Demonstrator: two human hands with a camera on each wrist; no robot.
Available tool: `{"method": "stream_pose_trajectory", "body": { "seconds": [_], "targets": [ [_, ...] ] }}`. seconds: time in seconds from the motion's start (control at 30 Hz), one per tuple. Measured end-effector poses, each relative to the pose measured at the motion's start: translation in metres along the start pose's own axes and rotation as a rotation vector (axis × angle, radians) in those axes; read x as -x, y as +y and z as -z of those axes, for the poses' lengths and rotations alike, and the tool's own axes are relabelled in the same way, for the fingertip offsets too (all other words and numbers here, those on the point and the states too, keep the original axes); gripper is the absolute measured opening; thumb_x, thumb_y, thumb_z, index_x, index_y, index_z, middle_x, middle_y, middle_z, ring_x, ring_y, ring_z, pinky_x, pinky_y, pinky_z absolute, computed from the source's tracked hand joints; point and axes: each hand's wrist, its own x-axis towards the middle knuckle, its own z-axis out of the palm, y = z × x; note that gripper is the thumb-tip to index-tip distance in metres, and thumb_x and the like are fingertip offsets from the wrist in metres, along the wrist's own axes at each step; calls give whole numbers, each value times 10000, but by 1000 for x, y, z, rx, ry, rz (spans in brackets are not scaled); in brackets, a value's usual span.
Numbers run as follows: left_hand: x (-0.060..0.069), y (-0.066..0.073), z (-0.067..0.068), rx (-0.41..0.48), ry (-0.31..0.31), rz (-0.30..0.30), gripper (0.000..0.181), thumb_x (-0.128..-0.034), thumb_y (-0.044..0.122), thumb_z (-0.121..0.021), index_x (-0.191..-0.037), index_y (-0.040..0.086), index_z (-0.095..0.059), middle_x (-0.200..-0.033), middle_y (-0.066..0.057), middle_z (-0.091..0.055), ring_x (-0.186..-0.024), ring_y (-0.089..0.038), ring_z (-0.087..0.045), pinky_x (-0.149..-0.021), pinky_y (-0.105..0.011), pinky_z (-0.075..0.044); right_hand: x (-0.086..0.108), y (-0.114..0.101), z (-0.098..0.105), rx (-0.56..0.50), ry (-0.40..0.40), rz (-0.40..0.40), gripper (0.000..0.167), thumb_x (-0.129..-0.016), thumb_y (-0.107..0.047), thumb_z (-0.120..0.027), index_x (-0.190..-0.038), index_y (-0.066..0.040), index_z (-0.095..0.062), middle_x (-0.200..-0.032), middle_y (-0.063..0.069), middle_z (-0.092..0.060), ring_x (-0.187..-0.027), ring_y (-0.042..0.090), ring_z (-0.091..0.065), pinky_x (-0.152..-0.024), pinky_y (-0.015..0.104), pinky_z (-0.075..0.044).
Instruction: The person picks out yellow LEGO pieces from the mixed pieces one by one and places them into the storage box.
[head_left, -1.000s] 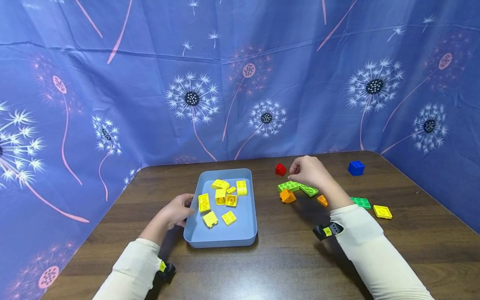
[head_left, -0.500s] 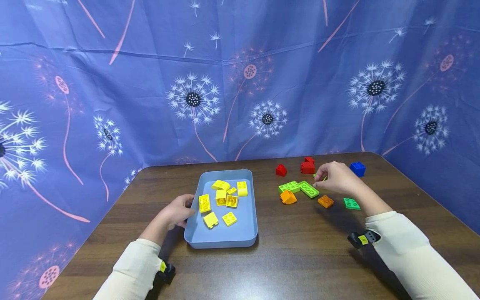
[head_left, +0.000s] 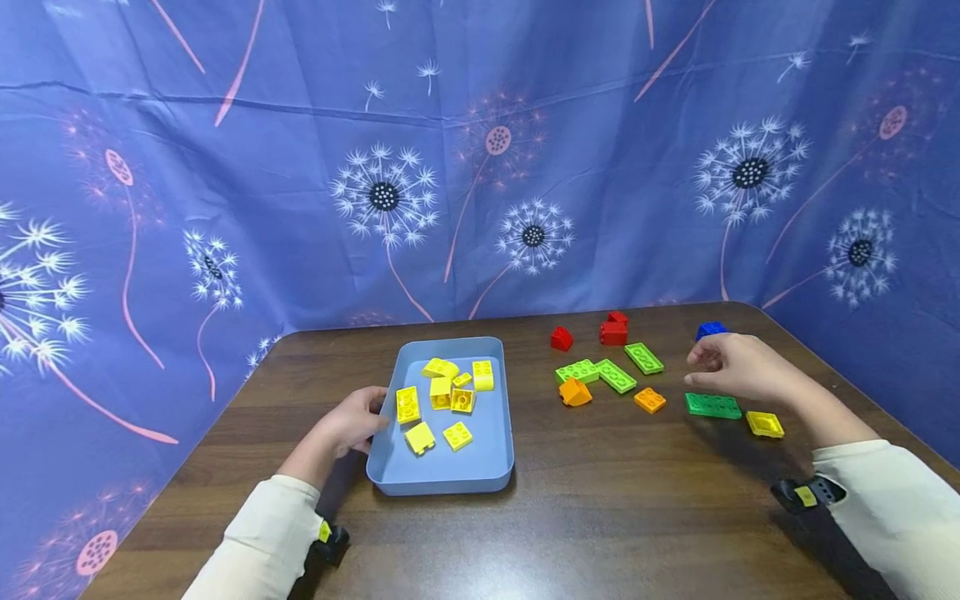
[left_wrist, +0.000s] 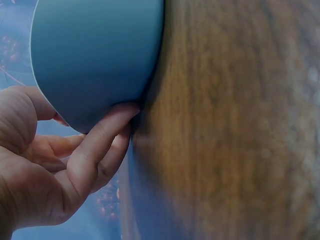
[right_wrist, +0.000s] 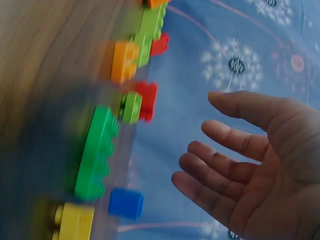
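My left hand [head_left: 358,423] grips the left wall of a blue-grey tray [head_left: 450,482]. In the left wrist view its thumb goes behind the rim and its fingers press the outer wall. Several yellow toy bricks [head_left: 407,405] lie loose inside the tray. Over the right part of the table hovers my right hand [head_left: 742,367], fingers loosely bent and apart, holding nothing in the right wrist view. Just below it are a green brick [head_left: 712,406] and a yellow brick [head_left: 765,424]. A blue brick [head_left: 710,331] behind it is partly hidden.
Several lime-green bricks [head_left: 617,377] lie right of the tray, with orange bricks [head_left: 575,392] in front and red bricks [head_left: 613,333] behind. The wooden table [head_left: 585,517] ends at a blue dandelion-print cloth [head_left: 630,192] at the back.
My right hand has moved rightward, from over the lime-green bricks to above the green brick, uncovering red and lime-green bricks and covering part of the blue one. My left hand and the tray stay put.
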Motion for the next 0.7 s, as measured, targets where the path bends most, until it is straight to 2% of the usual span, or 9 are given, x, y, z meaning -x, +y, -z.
{"method": "stream_pose_trajectory", "body": {
  "seconds": [0.2,0.33,0.5,0.7],
  "targets": [
    [-1,1,1,-14,12,3,552,-919,-34,-531,-1444,-38,-359,-1285,-300,-494,-991,-369,-629,-651,-475,-598,11,26,7,46,-77,-3,451,-806,-276,-783,-1080,55,-646,-1035,218,-659,-895,371,-634,-684,497,-543],
    [-1,-1,1,-18,11,9,551,-921,-26,-543,-1442,-34,-364,-1280,-286,-503,-982,-353,-630,-654,-473,-598,19,41,7,75,-148,2,557,-750,-265,-825,-1134,83,-622,-1120,293,-611,-1001,484,-577,-724,540,-530],
    [-2,-1,0,-19,8,6,551,-919,-27,-536,-1443,-32,-366,-1277,-284,-502,-968,-342,-633,-643,-458,-600,29,57,5,84,-188,15,661,-640,-266,-891,-1119,95,-613,-1120,323,-590,-1046,548,-524,-769,589,-503],
    [-1,1,1,-19,8,9,552,-920,-24,-536,-1444,-29,-365,-1292,-289,-494,-975,-346,-632,-651,-462,-600,35,65,1,75,-233,-11,645,-629,-247,-901,-1072,122,-611,-1069,308,-620,-1017,534,-551,-778,584,-509]
  ]
}}
